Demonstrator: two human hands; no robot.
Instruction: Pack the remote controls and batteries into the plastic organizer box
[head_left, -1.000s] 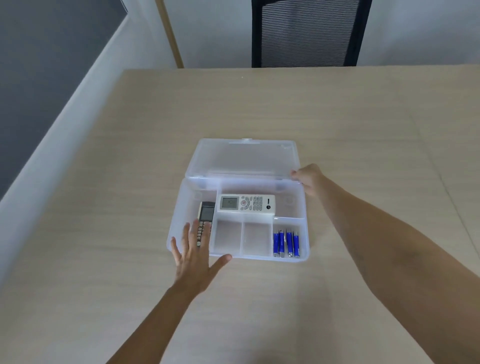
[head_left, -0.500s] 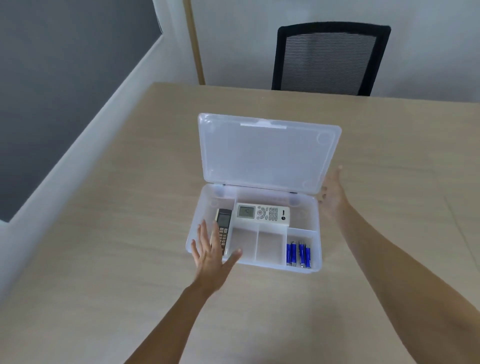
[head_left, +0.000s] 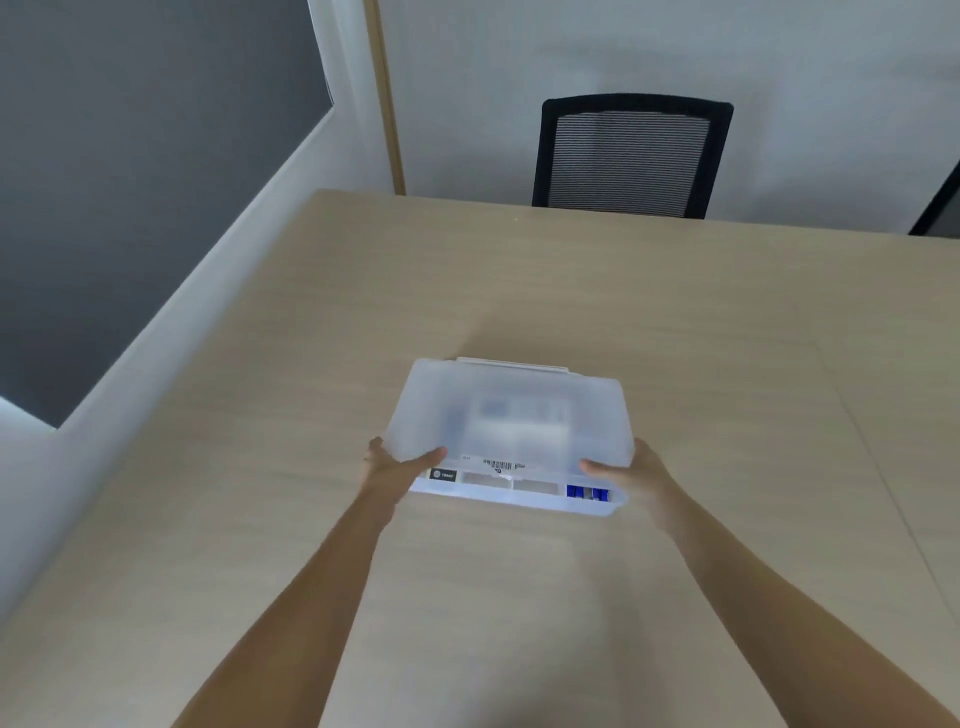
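The clear plastic organizer box (head_left: 511, 501) lies on the wooden table, its lid (head_left: 511, 410) swung down almost flat over the tray, with a narrow gap left at the near edge. Through that gap I see the blue batteries (head_left: 587, 492) at the right and the tip of the dark remote (head_left: 442, 474) at the left. The white remote (head_left: 519, 418) shows only as a blur through the lid. My left hand (head_left: 397, 465) grips the lid's near left corner. My right hand (head_left: 626, 473) holds the lid's near right corner.
A black mesh office chair (head_left: 631, 156) stands at the table's far edge. A white ledge and dark wall panel (head_left: 130, 171) run along the left side. The tabletop (head_left: 675, 312) stretches wide around the box.
The lid, upright half a second ago, has swung down over the tray. My left hand moved from the box's front to the lid's left corner, and my right hand came to the lid's right corner.
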